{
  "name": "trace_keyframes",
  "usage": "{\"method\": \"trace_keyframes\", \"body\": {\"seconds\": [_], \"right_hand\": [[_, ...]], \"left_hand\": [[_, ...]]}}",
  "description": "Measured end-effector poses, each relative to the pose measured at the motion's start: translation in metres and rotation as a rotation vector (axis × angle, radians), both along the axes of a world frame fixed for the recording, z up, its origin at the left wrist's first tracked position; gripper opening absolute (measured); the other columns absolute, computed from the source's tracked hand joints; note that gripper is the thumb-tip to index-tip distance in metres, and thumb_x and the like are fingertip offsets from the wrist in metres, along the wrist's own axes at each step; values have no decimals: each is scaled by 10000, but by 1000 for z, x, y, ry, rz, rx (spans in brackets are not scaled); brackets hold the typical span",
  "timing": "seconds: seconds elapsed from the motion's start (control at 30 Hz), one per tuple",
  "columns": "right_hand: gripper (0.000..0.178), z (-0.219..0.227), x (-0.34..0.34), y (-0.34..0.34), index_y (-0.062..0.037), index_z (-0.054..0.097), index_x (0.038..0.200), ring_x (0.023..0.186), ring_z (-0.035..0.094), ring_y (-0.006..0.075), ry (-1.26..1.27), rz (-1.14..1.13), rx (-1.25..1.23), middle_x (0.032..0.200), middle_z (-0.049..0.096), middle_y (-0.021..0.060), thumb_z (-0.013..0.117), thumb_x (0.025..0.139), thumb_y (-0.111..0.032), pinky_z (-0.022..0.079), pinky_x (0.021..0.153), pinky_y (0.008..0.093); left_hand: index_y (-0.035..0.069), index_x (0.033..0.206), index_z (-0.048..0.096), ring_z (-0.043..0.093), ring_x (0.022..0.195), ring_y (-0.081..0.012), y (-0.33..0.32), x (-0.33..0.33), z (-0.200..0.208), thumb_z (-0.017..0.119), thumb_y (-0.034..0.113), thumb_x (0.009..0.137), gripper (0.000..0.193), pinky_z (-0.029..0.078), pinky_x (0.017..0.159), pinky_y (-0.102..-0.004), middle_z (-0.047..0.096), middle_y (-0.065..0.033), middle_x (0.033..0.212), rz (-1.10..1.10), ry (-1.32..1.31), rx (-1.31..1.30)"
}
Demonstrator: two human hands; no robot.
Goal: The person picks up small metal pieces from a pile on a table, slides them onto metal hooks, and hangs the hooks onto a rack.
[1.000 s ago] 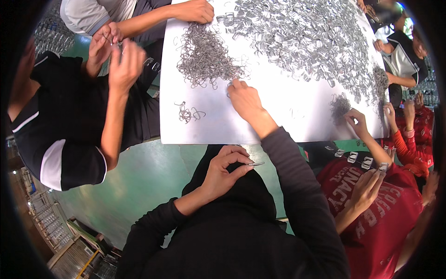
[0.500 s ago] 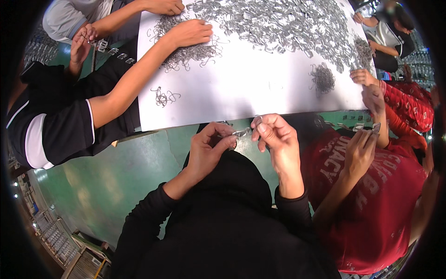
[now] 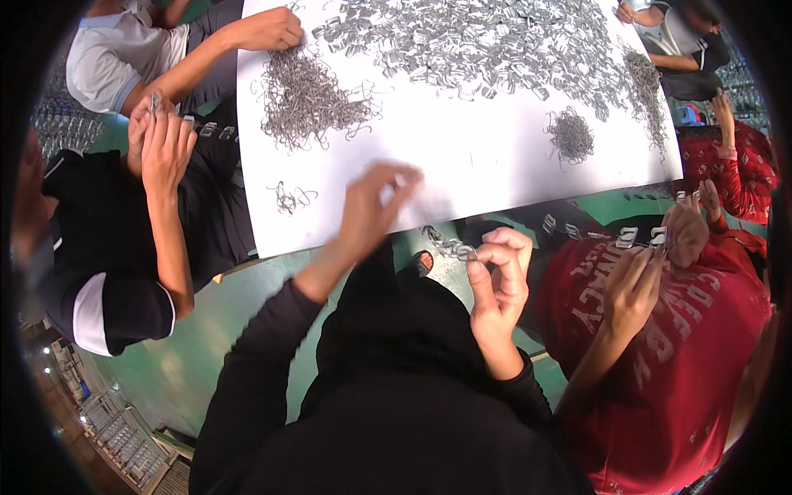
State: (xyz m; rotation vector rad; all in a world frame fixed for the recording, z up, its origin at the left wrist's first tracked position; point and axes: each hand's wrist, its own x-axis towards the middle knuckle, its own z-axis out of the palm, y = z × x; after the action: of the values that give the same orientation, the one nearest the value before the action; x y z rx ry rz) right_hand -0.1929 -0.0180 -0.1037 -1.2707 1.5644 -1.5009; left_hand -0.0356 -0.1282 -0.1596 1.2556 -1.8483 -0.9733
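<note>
My right hand is in front of the table's near edge, thumb and fingers pinched on one end of a short chain of metal links. The chain's loose end trails to the left, over the floor. My left hand is over the near edge of the white table, away from the chain. It is smeared by motion, and I cannot make out anything in its fingers. A small cluster of bent wire hooks lies on the table to its left.
A wide heap of flat metal buckles covers the far table. Wire hooks lie in a large pile at left and a smaller one at right. Co-workers sit on both sides; a person in a red shirt is close at my right.
My left hand has let go of the chain and moved up over the table edge. My right hand keeps hold, slightly lower. The co-worker at left has drawn an arm back from the hook pile.
</note>
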Motion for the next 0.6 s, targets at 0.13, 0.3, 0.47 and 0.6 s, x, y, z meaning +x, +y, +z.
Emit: {"method": "trace_keyframes", "body": {"seconds": [0.13,0.3,0.47,0.6], "right_hand": [[85,3,-1,1,-34,587,829,893,464,188,6,-23,25,962,456,86,655,779,-45,398,800,293],[85,11,-4,3,-26,586,839,866,485,185,47,-75,72,948,450,86,643,782,4,462,775,303],[82,-1,0,3,-28,587,838,867,490,191,-32,-63,59,933,461,83,643,782,-7,435,777,300],[80,-10,-4,5,-33,586,838,855,486,199,13,-45,80,921,473,80,639,779,-20,402,764,291]], "left_hand": [[6,965,640,591,778,-263,-135,4,-64,655,205,805,255,470,702,-345,637,-146,908,174,-345,-318],[8,948,638,593,847,-312,-207,-39,-68,679,189,773,255,465,760,-402,599,-186,972,285,-449,-256],[19,931,601,600,838,-293,-205,-41,-90,739,161,695,308,473,749,-381,599,-150,898,73,-504,-104],[23,918,624,599,752,-223,-174,-46,-87,752,138,675,298,480,687,-336,596,-99,807,29,-410,50]]}}
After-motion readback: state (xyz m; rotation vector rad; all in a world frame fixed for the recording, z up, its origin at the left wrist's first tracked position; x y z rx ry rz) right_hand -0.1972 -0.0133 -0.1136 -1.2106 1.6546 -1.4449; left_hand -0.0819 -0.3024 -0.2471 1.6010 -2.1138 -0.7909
